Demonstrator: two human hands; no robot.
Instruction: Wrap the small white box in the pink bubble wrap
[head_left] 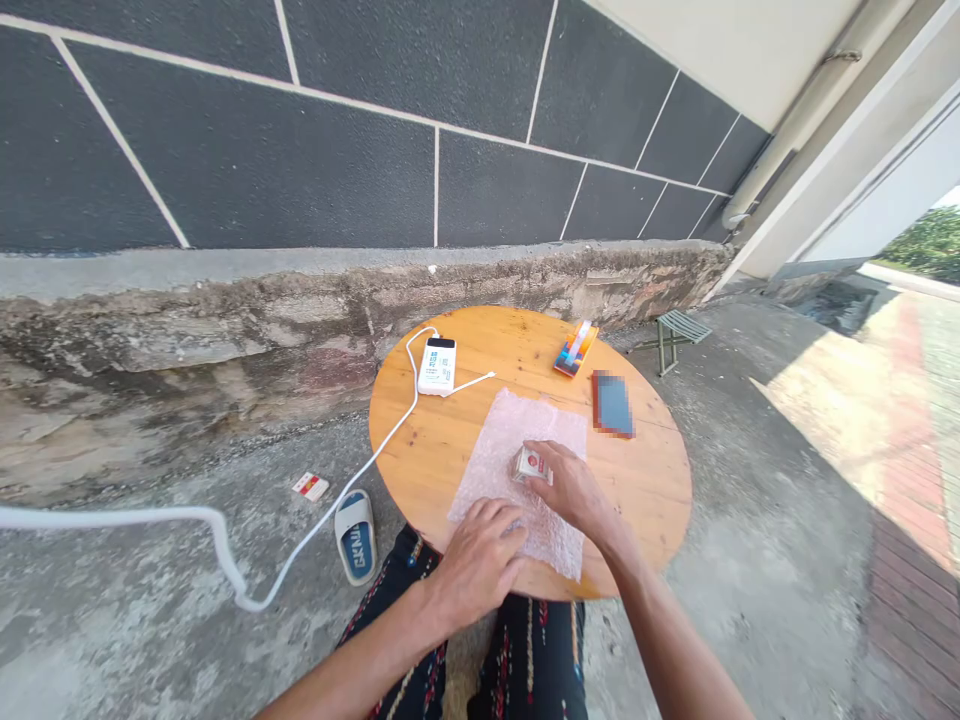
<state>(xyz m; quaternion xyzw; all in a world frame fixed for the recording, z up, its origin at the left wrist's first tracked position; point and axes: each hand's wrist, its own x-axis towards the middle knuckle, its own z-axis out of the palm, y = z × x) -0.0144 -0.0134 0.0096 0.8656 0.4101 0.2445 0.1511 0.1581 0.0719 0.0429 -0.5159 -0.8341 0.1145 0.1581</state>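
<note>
A sheet of pinkish bubble wrap (495,445) lies on the round wooden table (420,460). Over its middle, my right hand (571,485) grips a small white box with a red mark (532,463), fingers round its far side and thumb at the near side. Whether the box rests on the wrap or is slightly raised, I cannot tell. My left hand (484,555) lies palm down on the near left part of the wrap, its fingers stretched out and nothing in them.
A white power bank (437,366) with a cable sits at the back left. An orange-and-blue packet (576,349) and a blurred phone-like object (613,404) lie at the right. On the ground are a slipper (356,540), a small packet (310,486) and a folding stool (681,328).
</note>
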